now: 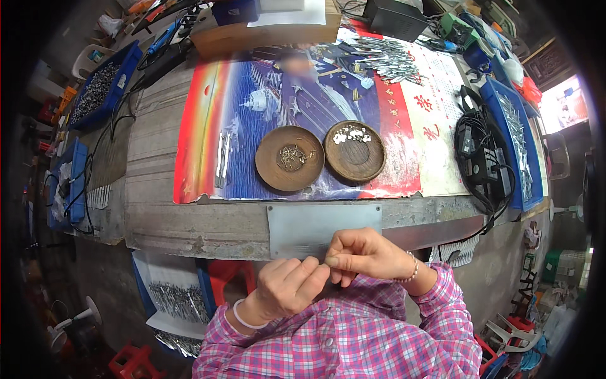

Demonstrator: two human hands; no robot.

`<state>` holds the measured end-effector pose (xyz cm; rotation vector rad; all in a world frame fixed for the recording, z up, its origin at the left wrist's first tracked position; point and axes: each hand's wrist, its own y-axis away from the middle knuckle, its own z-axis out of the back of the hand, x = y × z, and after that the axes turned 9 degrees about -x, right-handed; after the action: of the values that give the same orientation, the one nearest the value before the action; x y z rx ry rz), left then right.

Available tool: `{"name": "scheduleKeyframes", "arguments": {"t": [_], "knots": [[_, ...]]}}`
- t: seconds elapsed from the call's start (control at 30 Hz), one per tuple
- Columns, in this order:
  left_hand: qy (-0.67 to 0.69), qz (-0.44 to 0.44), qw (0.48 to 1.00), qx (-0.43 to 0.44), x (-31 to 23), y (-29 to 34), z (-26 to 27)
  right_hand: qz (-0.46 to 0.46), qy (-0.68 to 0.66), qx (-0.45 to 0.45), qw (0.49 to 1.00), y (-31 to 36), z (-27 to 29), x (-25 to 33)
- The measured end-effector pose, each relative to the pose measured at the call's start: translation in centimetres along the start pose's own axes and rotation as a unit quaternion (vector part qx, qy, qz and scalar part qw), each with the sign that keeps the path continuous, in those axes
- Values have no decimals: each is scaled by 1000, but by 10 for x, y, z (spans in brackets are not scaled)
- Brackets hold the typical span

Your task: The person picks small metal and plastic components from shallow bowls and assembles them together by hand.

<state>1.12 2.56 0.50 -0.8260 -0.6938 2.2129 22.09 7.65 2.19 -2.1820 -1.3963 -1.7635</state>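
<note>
My left hand and my right hand meet fingertip to fingertip at the near edge of a grey metal plate fixed on the workbench front. Both pinch a very small part between them; it is too small to make out. Beyond the plate stand two round brown dishes: the left dish holds small dark metal pieces, the right dish holds small pale round pieces. Thin metal rods lie left of the dishes on a colourful printed sheet.
A heap of metal pieces lies at the back of the sheet. Blue bins of small parts stand at the left, and a blue tray of metal pieces at the right. Black devices with cables sit beside it. A cardboard box is at the back.
</note>
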Motion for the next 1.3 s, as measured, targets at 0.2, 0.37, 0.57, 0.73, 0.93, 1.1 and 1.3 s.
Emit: {"name": "scheduleKeyframes", "arguments": {"t": [0.2,0.37,0.57,0.73,0.93,1.1,1.3], "knots": [[95,40,995,-19,7,-2,-3,451,502,-170,718,12,-19,-14],[82,84,990,-80,0,-5,-10,459,480,-169,728,11,-18,-9],[101,137,984,-51,-3,-2,-9,351,359,-123,856,7,5,8],[222,256,938,-73,-6,3,-9,366,471,-353,721,-27,55,39],[301,328,893,-72,-14,11,-6,375,657,-364,543,-70,96,52],[327,366,869,-57,-13,18,-5,312,717,-378,496,-80,94,50],[345,375,859,-48,-10,18,-6,308,715,-387,494,-88,97,54]]}}
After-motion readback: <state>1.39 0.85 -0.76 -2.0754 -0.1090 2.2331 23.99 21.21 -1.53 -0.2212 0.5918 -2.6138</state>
